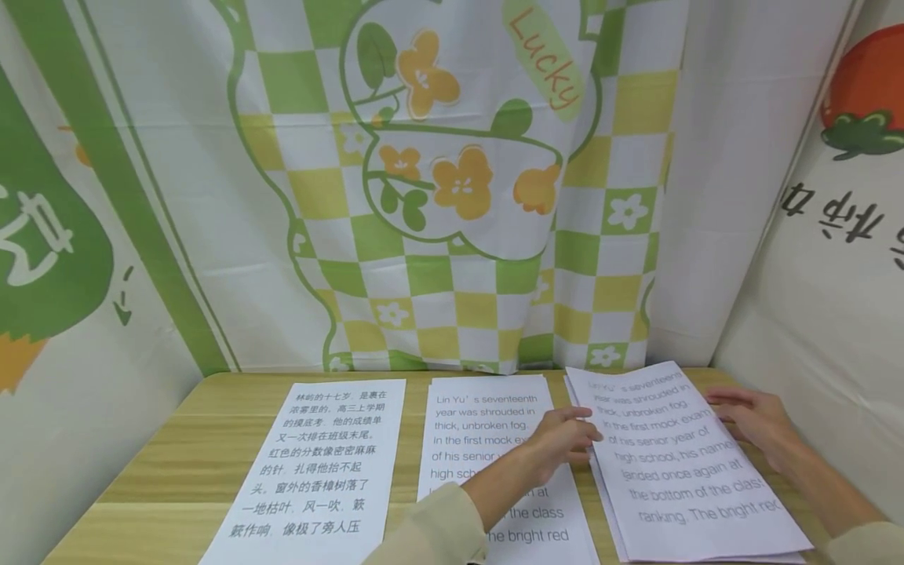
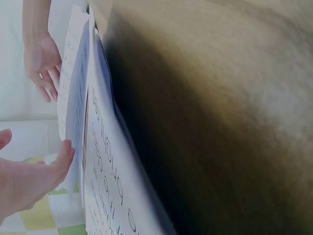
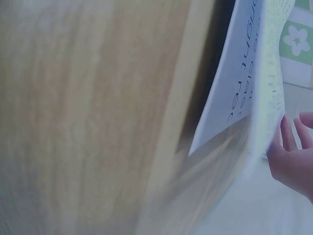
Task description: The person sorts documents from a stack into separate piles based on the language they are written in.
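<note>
At the right of the table lies a small pile of printed English sheets (image 1: 678, 471), its top sheet slightly bowed and askew over the paper below. My left hand (image 1: 561, 443) reaches across the middle sheet, its fingertips at the pile's left edge. In the left wrist view, that hand (image 2: 32, 181) has a finger extended against the paper and the thumb apart. On the other side, my right hand (image 1: 759, 424) is at the upper right edge of the pile. Loosely bent fingers (image 3: 288, 134) meet the paper edge in the right wrist view; part of their contact is hidden.
An English sheet (image 1: 452, 428) lies in the middle, partly under my left forearm. Farther left is a sheet of Chinese text (image 1: 318, 463). All rest on a wooden table (image 1: 176, 471), with a patterned curtain (image 1: 452, 314) at its back edge and walls either side.
</note>
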`<state>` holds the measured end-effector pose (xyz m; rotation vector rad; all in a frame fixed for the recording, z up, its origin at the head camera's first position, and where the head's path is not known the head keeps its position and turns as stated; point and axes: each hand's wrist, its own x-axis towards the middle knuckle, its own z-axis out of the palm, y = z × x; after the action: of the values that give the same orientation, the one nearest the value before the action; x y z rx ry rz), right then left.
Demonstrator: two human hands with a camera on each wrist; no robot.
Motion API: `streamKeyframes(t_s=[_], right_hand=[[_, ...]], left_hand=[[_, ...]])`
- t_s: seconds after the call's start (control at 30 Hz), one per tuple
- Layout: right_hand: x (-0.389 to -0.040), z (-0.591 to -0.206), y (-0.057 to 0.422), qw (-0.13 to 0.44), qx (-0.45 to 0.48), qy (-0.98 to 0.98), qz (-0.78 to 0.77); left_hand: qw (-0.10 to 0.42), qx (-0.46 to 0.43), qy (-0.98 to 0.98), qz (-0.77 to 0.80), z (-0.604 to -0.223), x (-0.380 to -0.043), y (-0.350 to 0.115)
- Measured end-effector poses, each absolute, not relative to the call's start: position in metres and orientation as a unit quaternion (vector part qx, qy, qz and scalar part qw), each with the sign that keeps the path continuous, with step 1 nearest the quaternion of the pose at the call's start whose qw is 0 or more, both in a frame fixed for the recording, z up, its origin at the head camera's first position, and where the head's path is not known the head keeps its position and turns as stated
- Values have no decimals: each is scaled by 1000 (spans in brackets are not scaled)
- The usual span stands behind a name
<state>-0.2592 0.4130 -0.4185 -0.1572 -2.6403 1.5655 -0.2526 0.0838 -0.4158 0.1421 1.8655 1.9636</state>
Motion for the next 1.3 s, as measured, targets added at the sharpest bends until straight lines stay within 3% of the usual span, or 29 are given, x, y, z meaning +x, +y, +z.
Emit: streamKeyframes(t_s=[0.97,1.3], right_hand=[[-258,-414,396,35,-19,-875,482],[-260,-410,357,-9,29,-859,511]], left_hand=[[230,64,683,691,-418,-253,74],[190,100,738,640,-413,-249,45]])
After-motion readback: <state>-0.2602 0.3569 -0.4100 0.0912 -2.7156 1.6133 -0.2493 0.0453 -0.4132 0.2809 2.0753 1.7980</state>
